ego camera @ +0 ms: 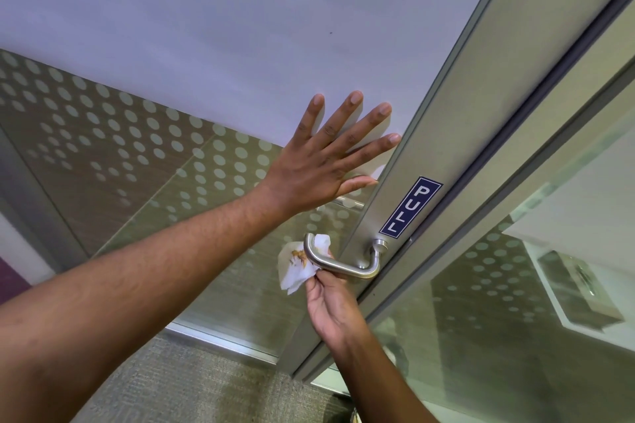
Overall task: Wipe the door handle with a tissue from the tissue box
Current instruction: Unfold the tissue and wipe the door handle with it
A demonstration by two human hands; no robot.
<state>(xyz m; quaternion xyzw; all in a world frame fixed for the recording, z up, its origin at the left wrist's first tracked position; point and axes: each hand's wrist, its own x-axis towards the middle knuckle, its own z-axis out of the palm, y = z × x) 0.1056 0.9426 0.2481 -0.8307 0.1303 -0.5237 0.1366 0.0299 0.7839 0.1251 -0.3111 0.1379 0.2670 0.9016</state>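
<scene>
The right hand [331,306] pinches a crumpled white tissue [296,266] between thumb and fingertips, closed tight on its lower right edge. The tissue rises up and to the left from that pinch and bunches behind the free end of the handle [338,263], touching it where the bar curves back toward the door. A brown-orange smear shows on the tissue's face, just left of the bar. The pinching fingers sit directly under the bar's middle, touching or nearly touching its underside; which, I cannot tell.

The handle is a brushed metal lever, its straight run slanting down to the right, then bending up to a round base on the metal frame [457,134]. Just above that base is a dark blue sticker [410,206] reading PULL.

The left hand [330,158] lies flat and open on the glass [206,27], fingers spread, the forefinger tip at the frame's edge, well above the handle. Frosted dots pattern the glass lower left. Grey carpet [213,388] lies below.
</scene>
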